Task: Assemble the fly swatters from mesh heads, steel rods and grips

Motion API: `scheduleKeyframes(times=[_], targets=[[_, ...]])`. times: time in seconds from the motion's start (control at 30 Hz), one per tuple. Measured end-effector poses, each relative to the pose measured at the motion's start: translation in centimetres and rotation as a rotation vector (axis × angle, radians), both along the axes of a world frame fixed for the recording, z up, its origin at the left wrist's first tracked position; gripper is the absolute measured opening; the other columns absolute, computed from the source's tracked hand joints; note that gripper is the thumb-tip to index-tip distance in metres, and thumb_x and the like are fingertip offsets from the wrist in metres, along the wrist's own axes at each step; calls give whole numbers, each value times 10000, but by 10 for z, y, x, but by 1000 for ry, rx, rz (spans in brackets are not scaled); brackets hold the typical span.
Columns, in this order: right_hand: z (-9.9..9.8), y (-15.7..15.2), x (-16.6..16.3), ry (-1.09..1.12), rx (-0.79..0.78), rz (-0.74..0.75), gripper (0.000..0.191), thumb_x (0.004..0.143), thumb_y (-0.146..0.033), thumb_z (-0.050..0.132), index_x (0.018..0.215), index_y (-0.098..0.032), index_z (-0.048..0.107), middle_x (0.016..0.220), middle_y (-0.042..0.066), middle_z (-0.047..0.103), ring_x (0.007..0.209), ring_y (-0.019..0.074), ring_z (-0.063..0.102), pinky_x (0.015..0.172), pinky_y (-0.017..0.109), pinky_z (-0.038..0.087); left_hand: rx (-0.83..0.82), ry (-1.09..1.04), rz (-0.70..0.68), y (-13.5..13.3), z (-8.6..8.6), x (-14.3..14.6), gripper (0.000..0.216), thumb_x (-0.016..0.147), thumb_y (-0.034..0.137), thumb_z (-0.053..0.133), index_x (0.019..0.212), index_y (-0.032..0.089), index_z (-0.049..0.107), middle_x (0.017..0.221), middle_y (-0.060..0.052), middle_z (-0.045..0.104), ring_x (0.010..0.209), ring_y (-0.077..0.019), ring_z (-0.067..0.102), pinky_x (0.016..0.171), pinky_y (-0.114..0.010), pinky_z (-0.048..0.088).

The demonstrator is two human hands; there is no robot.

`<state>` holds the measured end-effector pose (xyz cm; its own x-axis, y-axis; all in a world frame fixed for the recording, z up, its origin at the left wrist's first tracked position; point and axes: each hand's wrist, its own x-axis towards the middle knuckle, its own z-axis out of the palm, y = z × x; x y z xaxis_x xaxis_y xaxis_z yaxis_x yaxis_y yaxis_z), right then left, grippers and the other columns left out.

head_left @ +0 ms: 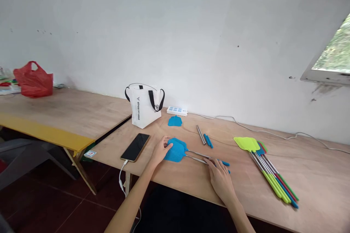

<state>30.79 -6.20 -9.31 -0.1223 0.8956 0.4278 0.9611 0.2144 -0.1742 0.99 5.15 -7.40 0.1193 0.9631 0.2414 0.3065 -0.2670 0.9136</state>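
Two blue fly swatters lie on the table in front of me, their mesh heads overlapping and their metal shafts side by side. My left hand grips the left edge of the heads with thumb and fingers. On the shafts, close to the blue grips, rests my right hand with its fingers curled over them. A loose blue swatter head sits farther back. Right of it are loose metal tubes and loose blue handle grips.
Several assembled swatters in green, blue and red lie at the right. A phone with a cable is at the left, a white bag behind it. A power strip sits by the wall. A red bag stands on another table.
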Motion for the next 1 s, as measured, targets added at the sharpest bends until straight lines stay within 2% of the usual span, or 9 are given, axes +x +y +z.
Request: scheduleKeyframes(times=[0.1, 0.2, 0.33, 0.43, 0.63, 0.83, 1.0], targets=[[2, 5, 14, 122, -55, 77, 407, 1016, -268, 367, 1320, -292, 637, 1323, 50, 635, 1228, 232, 572, 1044, 375, 456, 75, 142, 113, -2, 2, 0, 367, 923, 457, 564, 1204, 221, 578, 968, -56, 712, 910, -243, 691, 816, -348, 525], [5, 8, 30, 209, -105, 144, 381, 1026, -396, 404, 1302, -304, 650, 1348, 39, 624, 1269, 227, 559, 1091, 379, 446, 107, 284, 162, -4, 1, -2, 361, 969, 423, 510, 1265, 220, 553, 1094, -81, 705, 1015, -257, 673, 877, -370, 516], [6, 10, 42, 251, -143, 198, 386, 1025, -438, 417, 1313, -318, 644, 1355, 32, 621, 1285, 226, 553, 1121, 403, 430, 176, 535, 132, -9, -2, -1, 403, 997, 428, 495, 1337, 214, 511, 1353, -122, 616, 1257, -305, 562, 1043, -459, 433], [3, 9, 42, 237, -128, 190, 390, 1030, -443, 406, 1309, -317, 647, 1355, 40, 619, 1277, 232, 560, 1124, 423, 431, 219, 666, 79, -12, -1, 1, 337, 1034, 438, 422, 1271, 249, 568, 1384, -88, 595, 1277, -295, 538, 1061, -470, 407], [-1, 7, 37, 168, -49, 185, 387, 1044, -409, 378, 1312, -312, 639, 1353, 52, 623, 1268, 233, 568, 1088, 429, 466, 252, 704, 32, -12, -1, 3, 374, 1050, 448, 370, 1273, 227, 574, 1399, -90, 570, 1289, -277, 515, 1081, -456, 401], [-1, 6, 37, 125, -25, 171, 394, 1050, -410, 350, 1296, -316, 644, 1334, 58, 627, 1245, 235, 575, 1084, 446, 450, 268, 717, -45, -14, -1, 1, 492, 1042, 499, 377, 1479, 285, 452, 1493, -68, 507, 1357, -284, 464, 1133, -469, 370], [-4, 6, 40, 111, 9, 65, 381, 1026, -481, 380, 1168, -287, 676, 1218, 81, 643, 1166, 256, 591, 1032, 464, 452, 222, 749, -55, -16, 3, 2, 442, 1040, 520, 380, 1395, 324, 557, 1520, -34, 484, 1390, -286, 432, 1162, -478, 341]])
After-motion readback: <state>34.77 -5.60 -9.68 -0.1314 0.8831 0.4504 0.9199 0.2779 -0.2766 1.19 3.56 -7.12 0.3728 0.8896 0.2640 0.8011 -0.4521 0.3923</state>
